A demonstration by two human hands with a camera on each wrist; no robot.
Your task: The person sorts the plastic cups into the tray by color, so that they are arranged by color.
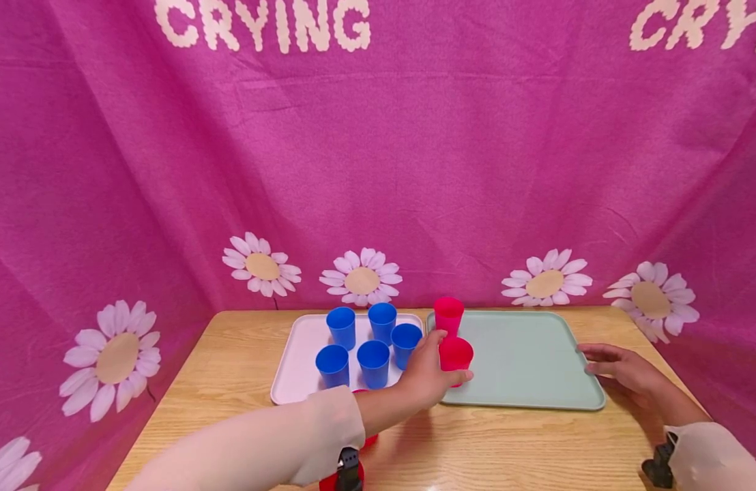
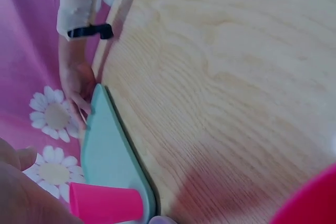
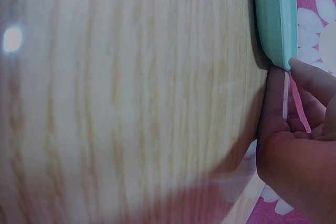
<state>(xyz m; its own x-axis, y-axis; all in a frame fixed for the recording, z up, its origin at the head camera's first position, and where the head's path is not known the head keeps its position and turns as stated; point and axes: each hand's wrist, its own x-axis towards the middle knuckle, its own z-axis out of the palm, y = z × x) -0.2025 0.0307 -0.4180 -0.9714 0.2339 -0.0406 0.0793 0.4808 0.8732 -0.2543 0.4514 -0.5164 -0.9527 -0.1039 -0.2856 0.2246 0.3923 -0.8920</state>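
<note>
My left hand (image 1: 428,374) is at the front left of the green tray (image 1: 519,358), its thumb and fingers spread around a red cup (image 1: 456,356). In the left wrist view, that upright cup (image 2: 107,204) stands on the tray, with the left hand (image 2: 26,195) by its rim and the thumb away from its side. Behind it stands another red cup (image 1: 448,315). At the tray's right edge, my right hand (image 1: 623,372) holds the rim. The right wrist view shows the right hand (image 3: 299,129) with its thumb on the rim and fingers lower down.
Left of the green tray, a white tray (image 1: 298,378) bears several upright blue cups (image 1: 373,363). Two more red cups (image 1: 370,440) are partly hidden by my left forearm near the table's front. A magenta curtain (image 1: 415,170) with daisies hangs behind the wooden table (image 1: 507,443).
</note>
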